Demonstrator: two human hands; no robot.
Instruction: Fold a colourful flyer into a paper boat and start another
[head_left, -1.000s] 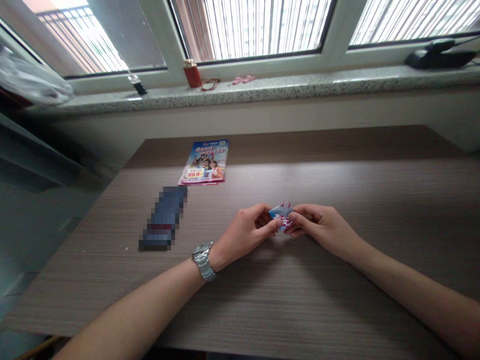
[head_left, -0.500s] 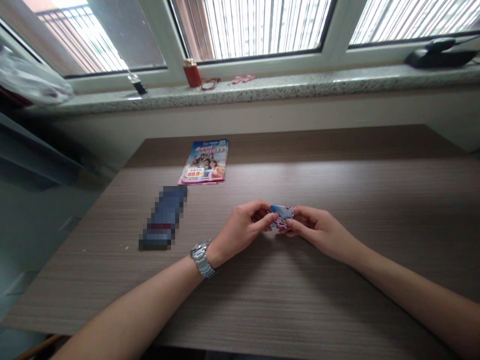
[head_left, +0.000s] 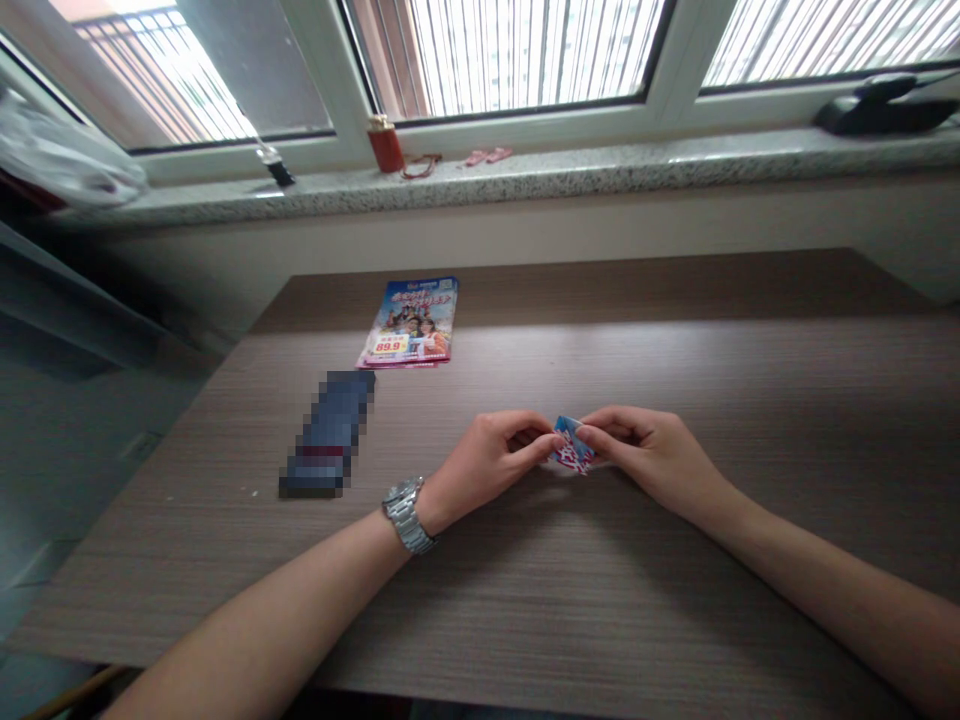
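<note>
A small folded piece of printed paper (head_left: 574, 448), blue with red and white lettering, is held just over the table (head_left: 570, 580). My left hand (head_left: 499, 458), with a silver watch (head_left: 409, 515) on its wrist, pinches the paper's left edge between thumb and fingers. On the other side, my right hand (head_left: 649, 450) grips the upper right part with its thumb on top. The fingers behind the paper are partly hidden.
A stack of colourful leaflets (head_left: 412, 320) lies at the back left of the table. Nearer, a dark pixelated flat object (head_left: 328, 435) rests on the wood. On the windowsill (head_left: 562, 180) stand a red container (head_left: 385, 146) and a black device (head_left: 885, 108).
The paper has turned and shifted slightly to the right, with one corner now pointing down. My right hand has moved a little to the right, and its grip is nearer the top corner.
</note>
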